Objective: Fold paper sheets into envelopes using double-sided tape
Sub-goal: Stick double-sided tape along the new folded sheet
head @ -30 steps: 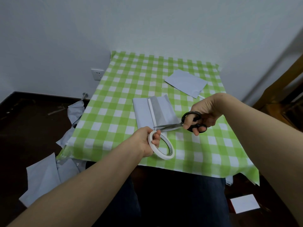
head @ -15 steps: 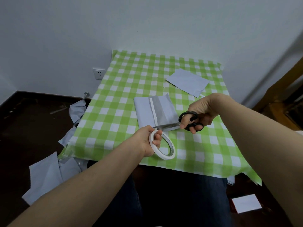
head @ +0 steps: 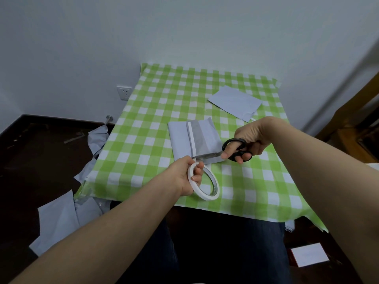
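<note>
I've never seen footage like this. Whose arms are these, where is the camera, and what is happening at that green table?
There is no machine here. These are a person's two bare arms, filmed by one wide-angle camera worn on the head and looking forward and down, which is why the arms reach in from the bottom edge. The left hand grips a roll of double-sided tape. The right hand holds black scissors, with the blades pointing at the spot just above the roll, by the near edge of a folded paper sheet. A white strip of tape runs along that sheet. A second sheet lies farther back on the green checked tablecloth. More paper lies on the floor to the left.
</note>
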Available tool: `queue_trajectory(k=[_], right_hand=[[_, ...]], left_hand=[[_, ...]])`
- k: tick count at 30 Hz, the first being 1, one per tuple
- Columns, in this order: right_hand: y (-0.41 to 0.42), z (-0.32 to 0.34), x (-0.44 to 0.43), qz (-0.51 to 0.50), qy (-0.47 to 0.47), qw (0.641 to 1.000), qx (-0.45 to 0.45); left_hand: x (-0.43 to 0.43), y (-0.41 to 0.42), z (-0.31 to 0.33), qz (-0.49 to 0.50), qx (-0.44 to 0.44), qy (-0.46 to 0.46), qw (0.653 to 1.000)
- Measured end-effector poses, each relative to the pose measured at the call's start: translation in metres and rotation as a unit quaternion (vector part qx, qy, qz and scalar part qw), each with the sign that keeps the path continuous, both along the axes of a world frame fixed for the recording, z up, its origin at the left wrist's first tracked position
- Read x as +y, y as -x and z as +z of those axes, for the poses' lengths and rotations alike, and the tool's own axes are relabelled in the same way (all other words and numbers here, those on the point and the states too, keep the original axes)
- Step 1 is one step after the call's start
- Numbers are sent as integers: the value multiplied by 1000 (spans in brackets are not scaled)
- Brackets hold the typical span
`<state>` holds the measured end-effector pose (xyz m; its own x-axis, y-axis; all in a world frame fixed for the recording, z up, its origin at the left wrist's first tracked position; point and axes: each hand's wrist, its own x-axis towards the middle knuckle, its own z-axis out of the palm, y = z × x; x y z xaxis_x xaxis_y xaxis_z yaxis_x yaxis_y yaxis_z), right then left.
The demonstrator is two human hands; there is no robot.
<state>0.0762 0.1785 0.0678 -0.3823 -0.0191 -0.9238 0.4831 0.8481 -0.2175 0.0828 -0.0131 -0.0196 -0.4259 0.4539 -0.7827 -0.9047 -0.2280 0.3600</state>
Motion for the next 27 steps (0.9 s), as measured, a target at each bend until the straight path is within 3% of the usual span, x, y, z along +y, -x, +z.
queue_trajectory(k=[19, 27], right_hand=[[-8, -4, 5, -28, 16, 999, -9], [-16, 1, 14, -146, -12, 975, 167]], left_hand=[[-2, -2, 4, -7, 10, 18, 1000], [1, -10, 14, -10, 23, 16, 1000]])
